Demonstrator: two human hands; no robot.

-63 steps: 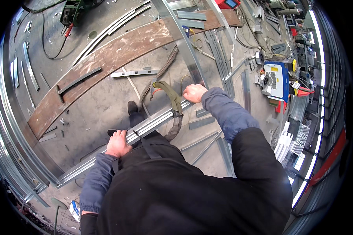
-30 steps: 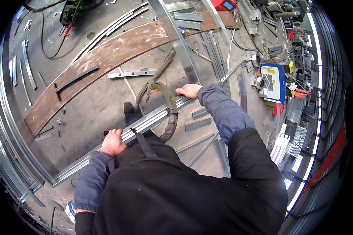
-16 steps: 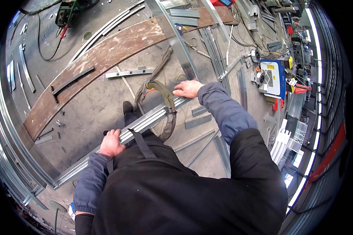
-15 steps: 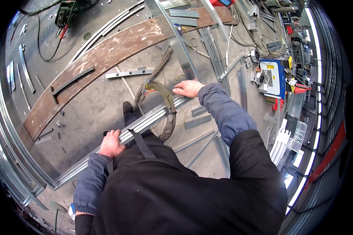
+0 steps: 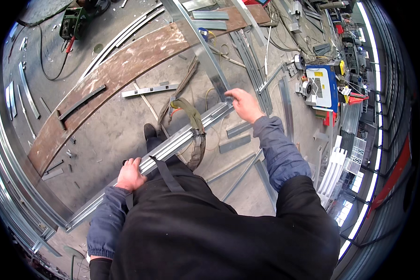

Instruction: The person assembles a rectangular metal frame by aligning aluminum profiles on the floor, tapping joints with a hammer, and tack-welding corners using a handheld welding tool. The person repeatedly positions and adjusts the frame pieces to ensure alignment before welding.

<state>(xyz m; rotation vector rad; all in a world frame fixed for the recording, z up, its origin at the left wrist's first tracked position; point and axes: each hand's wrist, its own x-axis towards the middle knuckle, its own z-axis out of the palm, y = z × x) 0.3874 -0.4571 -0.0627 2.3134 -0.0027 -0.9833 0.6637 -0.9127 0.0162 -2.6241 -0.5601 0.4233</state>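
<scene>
A long galvanized metal rail (image 5: 172, 143) crosses in front of my body and forms the near side of a large metal frame. My left hand (image 5: 131, 174) is wrapped over this rail close to my waist. At its far right end, where an upright metal profile (image 5: 205, 56) meets the rail, my right hand (image 5: 247, 105) has its fingers curled in at the corner. Whatever lies between those fingertips is hidden. A sleeved cable bundle (image 5: 189, 111), olive and dark, hangs over the rail between my hands. A black strap (image 5: 167, 175) lies against the rail near my left hand.
A curved brown board (image 5: 121, 65) lies beyond the frame with a hammer (image 5: 81, 103) on it. A spirit level (image 5: 149, 90), metal offcuts (image 5: 234, 143) and loose cables cover the floor. A green machine (image 5: 73, 22) stands far left, a blue-and-white one (image 5: 322, 87) at right.
My right hand has moved right along the rail to the corner, and its outstretched fingers have curled in. My left hand keeps its place on the rail. The view has shifted slightly.
</scene>
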